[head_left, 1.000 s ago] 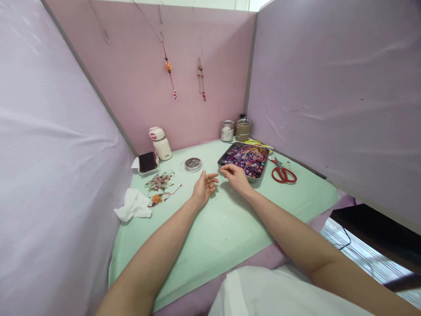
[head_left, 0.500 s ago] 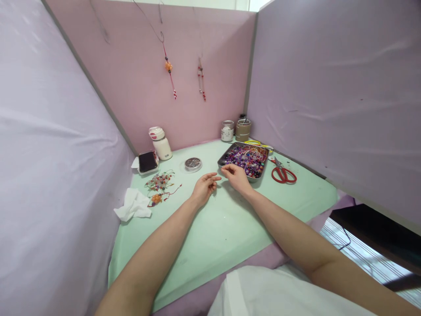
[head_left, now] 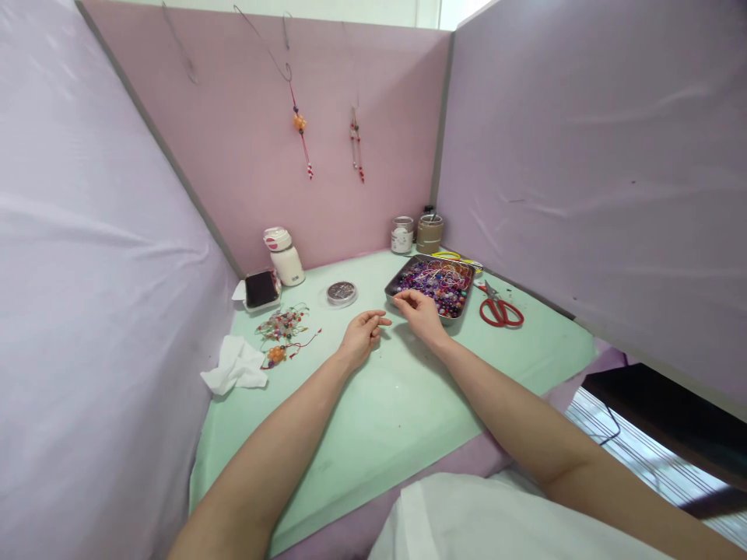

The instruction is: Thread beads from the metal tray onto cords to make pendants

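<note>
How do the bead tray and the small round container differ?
Shape: the bead tray is roughly rectangular; the round container is circular.
Size: the bead tray is clearly larger than the round container.
Contents: the bead tray holds loose, mostly purple beads with tangled pale thread; the round container's contents look dark and greyish, too small to identify.
Shared: both sit on the green tabletop.

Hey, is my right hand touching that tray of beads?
Cannot tell. In the head view, the right hand overlaps the near edge of the tray of beads, hiding where they might meet.
</note>
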A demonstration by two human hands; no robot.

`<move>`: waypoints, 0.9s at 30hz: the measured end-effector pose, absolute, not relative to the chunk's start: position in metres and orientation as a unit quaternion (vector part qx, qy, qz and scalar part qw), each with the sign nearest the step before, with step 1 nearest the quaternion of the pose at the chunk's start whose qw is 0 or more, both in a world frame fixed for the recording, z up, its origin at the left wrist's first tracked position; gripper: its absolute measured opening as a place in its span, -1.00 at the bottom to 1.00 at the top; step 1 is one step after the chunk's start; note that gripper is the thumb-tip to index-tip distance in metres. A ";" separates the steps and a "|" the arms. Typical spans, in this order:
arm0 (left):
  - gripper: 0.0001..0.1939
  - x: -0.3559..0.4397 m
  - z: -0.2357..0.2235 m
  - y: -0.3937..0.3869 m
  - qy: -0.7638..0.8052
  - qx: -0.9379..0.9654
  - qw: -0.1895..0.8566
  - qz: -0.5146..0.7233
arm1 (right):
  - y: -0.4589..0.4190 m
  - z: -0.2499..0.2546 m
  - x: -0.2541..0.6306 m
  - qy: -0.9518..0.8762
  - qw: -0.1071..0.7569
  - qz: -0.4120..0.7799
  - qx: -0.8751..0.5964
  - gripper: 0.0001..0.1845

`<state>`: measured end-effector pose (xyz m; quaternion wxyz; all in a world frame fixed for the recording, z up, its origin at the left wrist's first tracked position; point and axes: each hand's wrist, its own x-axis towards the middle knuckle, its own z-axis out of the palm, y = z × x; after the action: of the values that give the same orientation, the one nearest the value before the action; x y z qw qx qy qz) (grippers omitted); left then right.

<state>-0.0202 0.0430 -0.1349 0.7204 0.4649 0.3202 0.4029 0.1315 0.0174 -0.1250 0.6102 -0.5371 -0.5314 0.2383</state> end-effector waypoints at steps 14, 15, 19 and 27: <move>-0.91 -0.041 -0.065 0.056 0.255 0.303 0.744 0.538 | 0.013 -0.113 0.132 -0.458 0.642 0.363 -0.496 -0.65; -0.87 -0.046 -0.059 0.059 0.243 0.286 0.740 0.558 | 0.014 -0.114 0.133 -0.456 0.644 0.363 -0.496 -0.65; -0.86 -0.063 -0.044 0.069 0.210 0.249 0.715 0.619 | 0.015 -0.117 0.131 -0.449 0.649 0.366 -0.493 -0.67; -0.82 -0.054 -0.063 0.066 0.237 0.217 0.690 0.648 | 0.001 -0.110 0.108 -0.451 0.580 0.549 -0.400 -0.65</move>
<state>-0.0541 0.0662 -0.0625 0.6903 0.2166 0.2369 0.6485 0.1080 0.0012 -0.1098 0.5795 -0.3997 -0.4506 0.5490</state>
